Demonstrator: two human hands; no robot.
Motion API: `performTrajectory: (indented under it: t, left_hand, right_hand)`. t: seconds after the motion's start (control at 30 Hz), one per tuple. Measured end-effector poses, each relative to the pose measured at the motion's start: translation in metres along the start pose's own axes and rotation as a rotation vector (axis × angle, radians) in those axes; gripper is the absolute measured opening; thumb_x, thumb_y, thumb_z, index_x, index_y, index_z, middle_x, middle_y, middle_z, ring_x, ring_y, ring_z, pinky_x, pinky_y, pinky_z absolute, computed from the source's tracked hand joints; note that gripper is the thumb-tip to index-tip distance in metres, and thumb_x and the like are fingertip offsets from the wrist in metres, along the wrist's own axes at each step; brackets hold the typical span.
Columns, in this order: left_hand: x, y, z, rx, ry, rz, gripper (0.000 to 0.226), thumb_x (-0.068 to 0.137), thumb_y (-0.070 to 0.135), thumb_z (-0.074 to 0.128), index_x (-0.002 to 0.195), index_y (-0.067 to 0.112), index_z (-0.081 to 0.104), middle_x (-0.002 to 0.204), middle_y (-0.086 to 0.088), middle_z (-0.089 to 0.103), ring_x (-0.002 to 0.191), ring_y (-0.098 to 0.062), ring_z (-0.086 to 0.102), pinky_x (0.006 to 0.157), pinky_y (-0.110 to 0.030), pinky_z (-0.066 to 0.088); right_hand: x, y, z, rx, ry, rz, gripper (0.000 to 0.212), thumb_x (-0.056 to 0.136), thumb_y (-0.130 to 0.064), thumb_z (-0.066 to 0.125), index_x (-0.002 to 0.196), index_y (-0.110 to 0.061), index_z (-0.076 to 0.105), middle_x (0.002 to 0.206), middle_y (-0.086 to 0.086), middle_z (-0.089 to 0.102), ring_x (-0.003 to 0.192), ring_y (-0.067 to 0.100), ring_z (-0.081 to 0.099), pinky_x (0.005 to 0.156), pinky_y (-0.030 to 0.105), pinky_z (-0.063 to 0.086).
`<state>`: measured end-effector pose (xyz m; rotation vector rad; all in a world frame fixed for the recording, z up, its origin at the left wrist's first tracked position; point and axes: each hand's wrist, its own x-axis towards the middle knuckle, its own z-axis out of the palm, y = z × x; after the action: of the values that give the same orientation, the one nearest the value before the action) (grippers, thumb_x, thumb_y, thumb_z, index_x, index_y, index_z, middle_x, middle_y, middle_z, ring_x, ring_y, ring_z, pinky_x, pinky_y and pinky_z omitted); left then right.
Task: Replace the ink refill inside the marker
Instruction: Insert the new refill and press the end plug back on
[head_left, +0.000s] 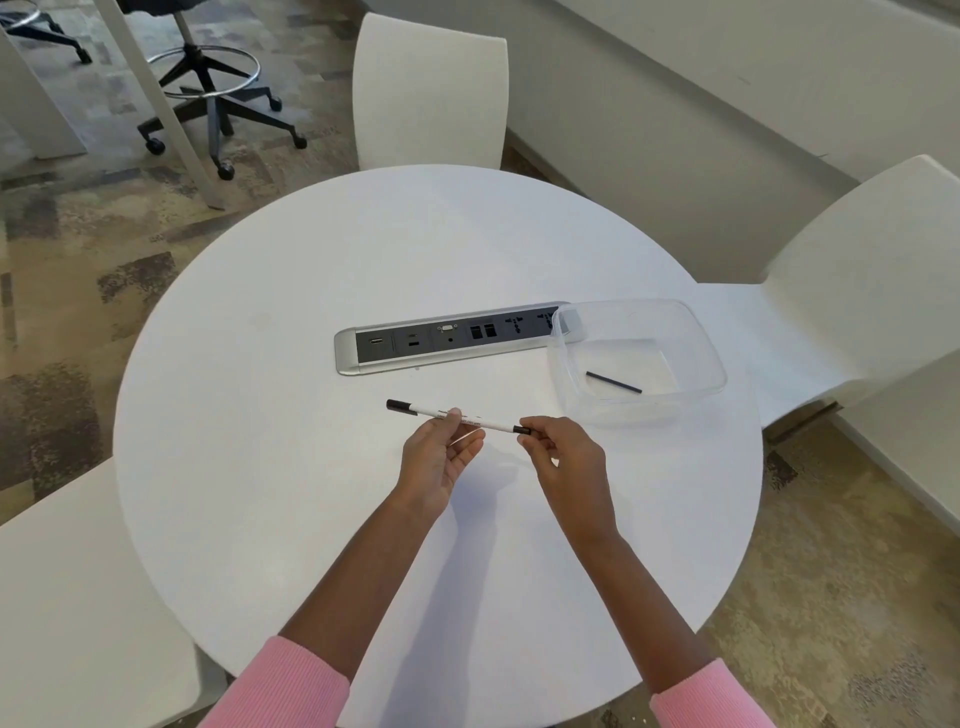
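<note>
**Mia:** Where is the marker (457, 415) right now?

**Sam:** It's up in the air, just over the round white table (291, 467). The left hand (441, 457) holds the white middle part, with the thumb and fingers closed on it. The black cap points off to the left.

**Mia:** And the other hand?

**Sam:** The right hand (563, 457) has its fingertips pinched together on the little black end plug (521, 429) at the right end of the marker.

**Mia:** So what step is this?

**Sam:** I think it's the opening step — or maybe the closing one. The plug sits on the end of the marker, and I can't tell if it is coming off or going on.

**Mia:** What's that thin black stick?

**Sam:** It looks like an ink refill (614, 382). It lies flat in the clear plastic box (696, 332), to the right of the hands and well apart from them. The box covers one end of the grey plug strip (447, 338) in the table.

**Mia:** What comes next?

**Sam:** If the plug must come off, the right hand needs a tight pinch and a twist or a straight pull — while the left hand keeps the marker steady.
</note>
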<state>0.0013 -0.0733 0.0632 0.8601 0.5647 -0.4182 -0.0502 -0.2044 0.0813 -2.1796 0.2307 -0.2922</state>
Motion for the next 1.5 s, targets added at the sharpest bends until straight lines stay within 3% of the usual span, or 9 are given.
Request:
performTrajectory:
  t: [0.33, 0.57, 0.63, 0.77, 0.87, 1.07, 1.17, 1.33, 1.5]
  left_hand:
    - [-0.002, -0.001, 0.003, 0.005, -0.044, 0.012, 0.01, 0.086, 0.007, 0.059, 0.078, 0.003, 0.064, 0.073, -0.007, 0.062, 0.052, -0.007, 0.065, 0.055, -0.015, 0.056]
    - [-0.004, -0.002, 0.004, -0.008, -0.054, 0.019, 0.01, 0.086, 0.005, 0.058, 0.078, 0.004, 0.064, 0.075, -0.008, 0.063, 0.053, -0.007, 0.066, 0.054, -0.015, 0.056]
    - [-0.004, -0.002, 0.003, -0.013, -0.051, 0.024, 0.01, 0.086, 0.006, 0.058, 0.078, 0.004, 0.064, 0.076, -0.009, 0.062, 0.053, -0.007, 0.066, 0.055, -0.015, 0.056]
    - [-0.004, -0.001, 0.002, -0.02, -0.043, 0.026, 0.009, 0.087, 0.006, 0.058, 0.08, 0.003, 0.064, 0.079, -0.009, 0.062, 0.054, -0.008, 0.067, 0.056, -0.015, 0.057]
    - [-0.006, -0.002, 0.002, -0.004, -0.054, 0.028, 0.01, 0.087, 0.006, 0.058, 0.08, 0.004, 0.065, 0.079, -0.009, 0.063, 0.055, -0.007, 0.067, 0.056, -0.015, 0.056]
    - [-0.01, -0.004, 0.002, 0.012, -0.06, 0.05, 0.009, 0.087, 0.006, 0.057, 0.081, 0.004, 0.063, 0.079, -0.009, 0.062, 0.054, -0.005, 0.065, 0.056, -0.014, 0.056]
    - [-0.011, -0.003, 0.002, 0.003, -0.049, 0.055, 0.009, 0.087, 0.005, 0.057, 0.081, 0.003, 0.063, 0.079, -0.01, 0.062, 0.054, -0.006, 0.066, 0.057, -0.015, 0.057]
    - [-0.014, -0.003, 0.003, 0.023, -0.058, 0.062, 0.01, 0.088, 0.005, 0.056, 0.081, 0.003, 0.063, 0.079, -0.009, 0.062, 0.054, -0.006, 0.066, 0.058, -0.015, 0.057]
    - [-0.019, -0.01, 0.006, 0.025, -0.074, 0.066, 0.009, 0.088, 0.006, 0.056, 0.082, 0.003, 0.062, 0.08, -0.009, 0.062, 0.055, -0.005, 0.066, 0.059, -0.014, 0.057]
  right_hand:
    - [0.0, 0.001, 0.001, -0.268, -0.005, -0.161, 0.016, 0.092, -0.013, 0.051, 0.091, -0.004, 0.064, 0.084, 0.012, 0.065, 0.079, 0.024, 0.057, 0.069, 0.023, 0.04]
    - [0.0, -0.006, 0.005, 0.124, -0.083, 0.251, 0.039, 0.097, -0.031, 0.038, 0.073, -0.01, 0.06, 0.064, 0.002, 0.06, 0.06, 0.015, 0.055, 0.061, 0.032, 0.047]
    - [-0.001, -0.005, 0.004, 0.035, -0.091, 0.178, 0.031, 0.096, -0.032, 0.037, 0.084, -0.013, 0.058, 0.069, 0.007, 0.063, 0.064, 0.02, 0.057, 0.061, 0.035, 0.048]
    - [-0.003, -0.003, 0.004, -0.13, -0.107, 0.0, 0.011, 0.093, -0.023, 0.048, 0.094, -0.016, 0.056, 0.07, -0.005, 0.054, 0.062, 0.011, 0.049, 0.053, 0.016, 0.036]
    - [-0.004, -0.001, 0.004, -0.23, -0.103, -0.046, 0.017, 0.094, -0.019, 0.044, 0.085, -0.01, 0.055, 0.069, -0.003, 0.051, 0.061, 0.015, 0.045, 0.054, 0.023, 0.031]
    - [0.0, -0.008, 0.002, 0.166, -0.194, 0.323, 0.042, 0.096, -0.034, 0.038, 0.06, -0.018, 0.054, 0.05, -0.002, 0.051, 0.04, 0.002, 0.046, 0.048, 0.016, 0.04]
    - [-0.005, -0.007, 0.001, -0.029, -0.182, 0.157, 0.026, 0.096, -0.033, 0.038, 0.079, -0.02, 0.053, 0.059, 0.008, 0.059, 0.053, 0.018, 0.055, 0.054, 0.031, 0.044]
    - [-0.012, 0.0, 0.002, -0.246, -0.151, -0.048, 0.019, 0.095, -0.021, 0.04, 0.088, -0.008, 0.053, 0.067, 0.005, 0.055, 0.06, 0.021, 0.049, 0.055, 0.032, 0.036]
    - [-0.004, -0.009, 0.001, 0.239, -0.144, 0.408, 0.041, 0.096, -0.025, 0.04, 0.058, -0.013, 0.048, 0.041, -0.007, 0.04, 0.039, 0.012, 0.035, 0.042, 0.021, 0.032]
